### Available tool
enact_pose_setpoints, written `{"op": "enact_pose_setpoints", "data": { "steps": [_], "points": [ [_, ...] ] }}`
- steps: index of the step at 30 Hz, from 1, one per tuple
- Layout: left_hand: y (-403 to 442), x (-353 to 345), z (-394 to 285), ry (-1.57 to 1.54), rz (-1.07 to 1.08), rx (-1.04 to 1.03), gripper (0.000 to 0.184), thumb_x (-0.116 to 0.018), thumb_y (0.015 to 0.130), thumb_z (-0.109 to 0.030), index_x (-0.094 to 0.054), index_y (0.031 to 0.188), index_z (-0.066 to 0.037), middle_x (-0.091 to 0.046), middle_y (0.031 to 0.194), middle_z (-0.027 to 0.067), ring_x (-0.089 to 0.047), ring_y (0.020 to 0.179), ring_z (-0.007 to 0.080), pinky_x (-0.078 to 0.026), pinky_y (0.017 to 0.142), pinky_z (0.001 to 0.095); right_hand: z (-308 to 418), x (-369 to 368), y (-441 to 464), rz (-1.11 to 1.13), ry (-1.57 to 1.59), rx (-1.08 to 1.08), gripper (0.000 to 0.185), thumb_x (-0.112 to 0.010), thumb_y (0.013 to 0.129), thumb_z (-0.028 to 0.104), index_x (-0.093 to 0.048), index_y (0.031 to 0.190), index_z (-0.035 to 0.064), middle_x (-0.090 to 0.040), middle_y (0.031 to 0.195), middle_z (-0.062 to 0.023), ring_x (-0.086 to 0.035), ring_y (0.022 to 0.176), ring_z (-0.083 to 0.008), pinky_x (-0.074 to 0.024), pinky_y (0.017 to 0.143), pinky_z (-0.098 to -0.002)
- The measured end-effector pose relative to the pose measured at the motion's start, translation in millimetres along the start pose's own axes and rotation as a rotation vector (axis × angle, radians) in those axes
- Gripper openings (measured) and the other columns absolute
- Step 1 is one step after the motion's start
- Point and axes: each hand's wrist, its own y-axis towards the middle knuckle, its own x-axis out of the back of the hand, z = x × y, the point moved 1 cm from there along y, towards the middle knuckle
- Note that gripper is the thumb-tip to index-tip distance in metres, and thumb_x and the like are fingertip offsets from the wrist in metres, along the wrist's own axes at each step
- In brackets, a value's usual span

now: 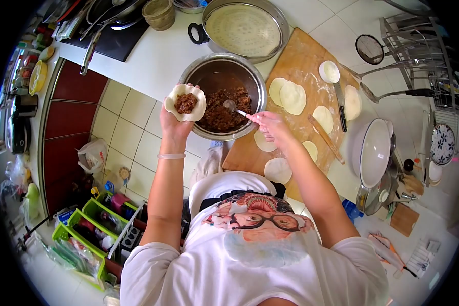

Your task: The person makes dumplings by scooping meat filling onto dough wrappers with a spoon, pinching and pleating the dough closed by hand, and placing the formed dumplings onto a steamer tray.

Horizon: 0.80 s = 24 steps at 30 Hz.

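Observation:
Cupped in my left hand (174, 124) is a round dough wrapper (199, 110) with a mound of brown meat filling (185, 103) in its middle. The hand is at the left rim of a steel mixing bowl (260, 92). My right hand (272, 126) grips the handle of a spoon (230, 105), whose head rests in the minced filling (217, 117) inside the bowl. Beside the bowl, on a wooden board (302, 53), several flat dough wrappers (293, 98) lie spread out, some partly under my right forearm.
A rolling pin (325, 138), a knife (340, 104) and a small white cup of flour (329, 72) sit on the board. Behind the bowl stands a round steamer pan (245, 30). To the right are a white basin (375, 153) and a dish rack (418, 46).

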Motion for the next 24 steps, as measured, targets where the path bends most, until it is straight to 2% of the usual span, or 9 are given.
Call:
{"op": "enact_pose_setpoints", "data": {
  "steps": [3, 6, 9, 11, 12, 14, 17, 18, 24],
  "points": [
    [0, -1, 4, 0.012, -0.026, 0.003, 0.038, -0.035, 0.100, -0.024, -0.055, 0.119, 0.001, -0.060, 0.118, 0.0213, -0.055, 0.115, 0.0405, -0.045, 0.103, 0.0534, 6, 9, -13, 0.057, 0.182, -0.071, 0.014, -0.055, 0.097, 0.018, -0.061, 0.101, 0.0058, -0.068, 0.095, -0.0006, -0.028, 0.048, -0.0017, -0.0194, 0.040, -0.0193],
    [6, 1, 12, -0.015, -0.003, 0.047, 0.037, -0.036, 0.099, -0.025, -0.056, 0.118, 0.001, -0.060, 0.118, 0.0216, -0.056, 0.114, 0.0402, -0.045, 0.103, 0.0531, 22, 6, -37, 0.024, 0.298, -0.005, 0.018, -0.057, 0.097, 0.020, -0.062, 0.107, 0.0064, -0.044, 0.065, 0.0081, -0.028, 0.046, -0.0002, -0.0196, 0.040, -0.0177],
    [15, 0, 24, 0.027, 0.047, 0.080, 0.037, -0.037, 0.099, -0.025, -0.057, 0.117, 0.000, -0.061, 0.116, 0.0215, -0.057, 0.113, 0.0389, -0.045, 0.103, 0.0521, 30, -2, -45, 0.020, 0.316, 0.025, 0.019, -0.056, 0.098, 0.019, -0.061, 0.111, 0.0067, -0.046, 0.066, 0.0076, -0.025, 0.046, 0.0000, -0.0164, 0.040, -0.0179],
    [17, -1, 36, 0.008, 0.097, 0.150, 0.037, -0.038, 0.098, -0.025, -0.058, 0.117, 0.000, -0.062, 0.114, 0.0211, -0.058, 0.112, 0.0374, -0.046, 0.102, 0.0511, 32, -13, -50, 0.007, 0.079, 0.208, 0.017, -0.052, 0.100, 0.016, -0.064, 0.107, 0.0071, -0.072, 0.093, -0.0048, -0.049, 0.051, -0.0063, -0.0365, 0.043, -0.0219],
    [17, -3, 43, 0.041, 0.013, 0.134, 0.038, -0.038, 0.098, -0.026, -0.058, 0.118, -0.001, -0.062, 0.113, 0.0205, -0.058, 0.111, 0.0369, -0.046, 0.101, 0.0507, 28, -23, -46, 0.007, 0.080, 0.209, 0.017, -0.052, 0.100, 0.016, -0.064, 0.107, 0.0071, -0.072, 0.093, -0.0048, -0.049, 0.051, -0.0063, -0.0365, 0.043, -0.0219],
    [13, -16, 55, -0.015, 0.143, 0.221, 0.039, -0.036, 0.099, -0.029, -0.057, 0.118, -0.001, -0.061, 0.114, 0.0195, -0.057, 0.112, 0.0371, -0.046, 0.101, 0.0509, 22, -42, -42, -0.161, -0.438, 0.996, 0.019, -0.051, 0.099, 0.010, -0.062, 0.110, -0.0010, -0.072, 0.095, -0.0072, -0.068, 0.076, -0.0126, -0.0533, 0.067, -0.0240],
    [6, -25, 61, -0.051, 0.173, 0.252, 0.039, -0.035, 0.100, -0.030, -0.056, 0.118, -0.002, -0.060, 0.117, 0.0190, -0.056, 0.115, 0.0370, -0.045, 0.102, 0.0507, 33, -47, -61, -0.183, -0.516, 0.852, 0.019, -0.050, 0.099, 0.008, -0.062, 0.109, -0.0036, -0.071, 0.111, -0.0131, -0.068, 0.101, -0.0185, -0.0510, 0.090, -0.0283],
    [5, -26, 60, -0.054, 0.181, 0.257, 0.039, -0.035, 0.100, -0.029, -0.056, 0.118, -0.002, -0.060, 0.117, 0.0191, -0.055, 0.115, 0.0372, -0.045, 0.102, 0.0507, 33, -48, -57, -0.224, -0.446, 1.012, 0.018, -0.052, 0.099, 0.012, -0.062, 0.108, 0.0002, -0.072, 0.103, -0.0145, -0.071, 0.091, -0.0255, -0.0546, 0.077, -0.0312],
    [-1, -26, 50, -0.004, 0.132, 0.219, 0.039, -0.036, 0.100, -0.028, -0.056, 0.122, -0.001, -0.060, 0.118, 0.0204, -0.056, 0.115, 0.0381, -0.045, 0.102, 0.0515, 33, -41, -49, -0.125, -0.395, 0.974, 0.018, -0.051, 0.099, 0.011, -0.062, 0.108, -0.0005, -0.072, 0.103, -0.0132, -0.071, 0.089, -0.0251, -0.0540, 0.078, -0.0295]
  ]
}}
